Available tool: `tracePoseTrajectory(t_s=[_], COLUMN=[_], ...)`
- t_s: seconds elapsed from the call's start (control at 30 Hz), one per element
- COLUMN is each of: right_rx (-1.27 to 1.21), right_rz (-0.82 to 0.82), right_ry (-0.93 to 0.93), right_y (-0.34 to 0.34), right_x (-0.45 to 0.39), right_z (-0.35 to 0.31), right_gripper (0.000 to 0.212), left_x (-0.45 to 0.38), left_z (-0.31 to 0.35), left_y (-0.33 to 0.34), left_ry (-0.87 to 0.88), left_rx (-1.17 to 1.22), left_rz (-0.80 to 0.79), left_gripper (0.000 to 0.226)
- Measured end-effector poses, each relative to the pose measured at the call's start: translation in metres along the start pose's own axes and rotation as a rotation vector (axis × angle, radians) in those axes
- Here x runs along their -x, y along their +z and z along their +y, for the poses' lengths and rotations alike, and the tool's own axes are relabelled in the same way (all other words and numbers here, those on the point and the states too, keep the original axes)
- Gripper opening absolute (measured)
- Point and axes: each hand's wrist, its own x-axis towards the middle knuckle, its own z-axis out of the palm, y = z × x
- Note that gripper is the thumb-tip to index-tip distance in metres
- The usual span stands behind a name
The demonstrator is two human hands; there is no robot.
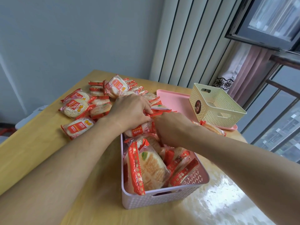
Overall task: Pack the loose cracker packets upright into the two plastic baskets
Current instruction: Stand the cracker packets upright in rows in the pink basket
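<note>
Gripping one cracker packet, both hands curl shut — fingertips and basket rear hidden.

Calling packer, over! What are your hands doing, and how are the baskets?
Both hands, left and right, gripping packets at pink basket's far end. Pink part filled; cream basket empty. Loose pile remains. Nothing blocking.

A pale pink perforated basket sits low in the centre of the frame, partly filled with red-and-clear cracker packets standing on edge and leaning against one another. Above it, mid-frame and to the upper left, loose packets lie flat and heaped on the tabletop. A cream perforated basket stands at the right, tilted, with no packets visible inside. One packet lies just below it.
</note>
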Motion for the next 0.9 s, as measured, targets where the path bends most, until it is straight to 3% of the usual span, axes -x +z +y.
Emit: tracePoseTrajectory(t_s=[0.23,0.3,0.43,0.73,0.8,0.9], right_rx=[-0.308,-0.388,-0.604,-0.881,-0.91,-0.872], right_rz=[0.045,0.085,0.052,0.187,0.18,0.128], right_ry=[0.088,0.105,0.132,0.191,0.195,0.17], right_y=[-0.036,-0.042,-0.049,-0.044,-0.039,-0.032], right_x=[0.014,0.023,0.043,0.057,0.051,0.042], right_z=[0.031,0.041,0.056,0.076,0.075,0.074], right_gripper=[0.017,0.01,0.009,0.01,0.011,0.012], left_x=[0.0,0.001,0.0,-0.001,-0.002,-0.002], left_z=[0.001,-0.002,-0.014,-0.025,-0.028,-0.027], left_y=[-0.002,-0.007,-0.024,-0.011,-0.015,-0.022], left_ry=[0.037,0.034,0.014,0.005,0.024,0.034], left_rx=[-0.022,0.05,0.325,0.157,0.219,0.309], left_rz=[-0.079,-0.173,-0.319,-0.472,-0.49,-0.407], left_gripper=[0.021,0.031,0.074,0.098,0.094,0.067])
